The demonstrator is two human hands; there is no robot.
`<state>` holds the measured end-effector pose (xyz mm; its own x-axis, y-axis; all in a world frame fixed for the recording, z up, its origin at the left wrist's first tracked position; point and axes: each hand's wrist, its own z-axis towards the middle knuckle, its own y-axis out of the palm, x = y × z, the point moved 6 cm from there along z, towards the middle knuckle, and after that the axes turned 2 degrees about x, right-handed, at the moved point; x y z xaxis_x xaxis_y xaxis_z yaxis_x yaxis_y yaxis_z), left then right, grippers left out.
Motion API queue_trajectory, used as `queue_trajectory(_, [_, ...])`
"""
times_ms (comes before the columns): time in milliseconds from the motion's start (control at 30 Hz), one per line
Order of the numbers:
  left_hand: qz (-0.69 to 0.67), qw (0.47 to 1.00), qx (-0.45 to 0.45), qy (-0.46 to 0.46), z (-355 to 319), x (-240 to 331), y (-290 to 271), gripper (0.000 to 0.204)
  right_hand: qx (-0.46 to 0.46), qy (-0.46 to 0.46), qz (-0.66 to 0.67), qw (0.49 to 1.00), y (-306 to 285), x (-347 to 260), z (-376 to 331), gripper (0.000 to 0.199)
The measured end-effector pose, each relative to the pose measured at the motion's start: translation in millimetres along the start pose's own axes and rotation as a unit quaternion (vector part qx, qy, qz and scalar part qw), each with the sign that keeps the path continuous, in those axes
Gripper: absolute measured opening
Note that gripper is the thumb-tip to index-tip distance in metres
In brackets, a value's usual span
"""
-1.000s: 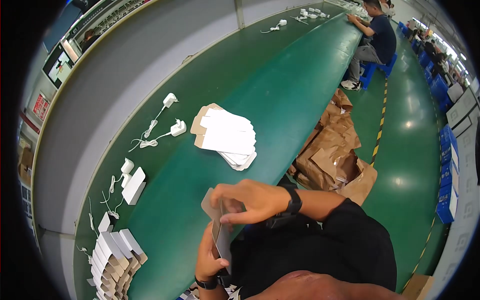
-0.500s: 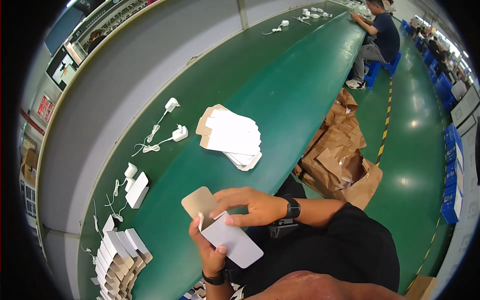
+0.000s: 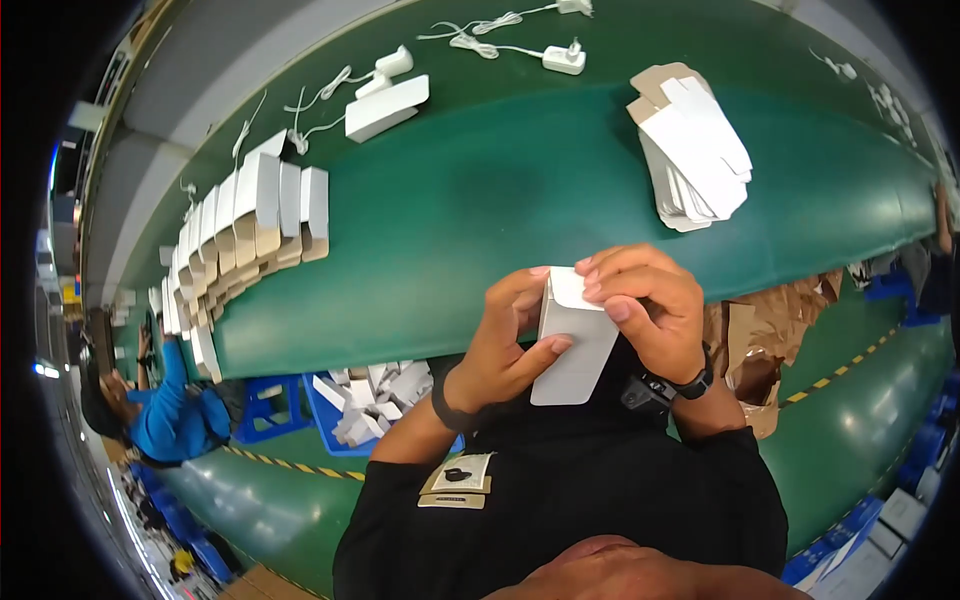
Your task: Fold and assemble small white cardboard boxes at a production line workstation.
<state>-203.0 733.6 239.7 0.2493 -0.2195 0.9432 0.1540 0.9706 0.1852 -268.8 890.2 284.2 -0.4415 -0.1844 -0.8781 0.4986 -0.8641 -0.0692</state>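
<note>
In front of my chest I hold a small white folding carton [image 3: 578, 352]. My left hand [image 3: 508, 345] grips its left side, the thumb lying across the front panel. At the carton's upper end, my right hand [image 3: 650, 300] has its fingers and thumb pinched on the white end flap, which lies folded over. Whether anything is inside the carton cannot be seen. Beyond my right hand lies a stack of flattened white cartons [image 3: 695, 150] with tan inner sides. To the left, several opened-out white cartons [image 3: 245, 215] stand packed in rows on the green table [image 3: 430, 230].
White power adapters [image 3: 565, 60] with coiled cables lie along the table's far side, beside a white carton [image 3: 388, 108]. A blue bin [image 3: 325, 425] of small white cartons sits below the near edge. Crumpled brown paper [image 3: 775, 330] is at right. A person in blue [image 3: 185, 400] sits at left.
My view has swung toward the left end of the table. The carton's tan-sided flap, raised before, is folded over, and my right hand has moved onto it.
</note>
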Motion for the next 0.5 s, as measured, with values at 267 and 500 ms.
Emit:
queue_trajectory(267, [0.106,0.991,-0.044,0.072,-7,1,-3,0.075,0.022,0.079,0.017,0.996,1,2,0,0.014])
queue_trajectory(500, [0.131,0.989,-0.071,-0.010,-3,-11,5,0.075,-0.008,0.206,0.065,0.976,-12,12,-7,0.018])
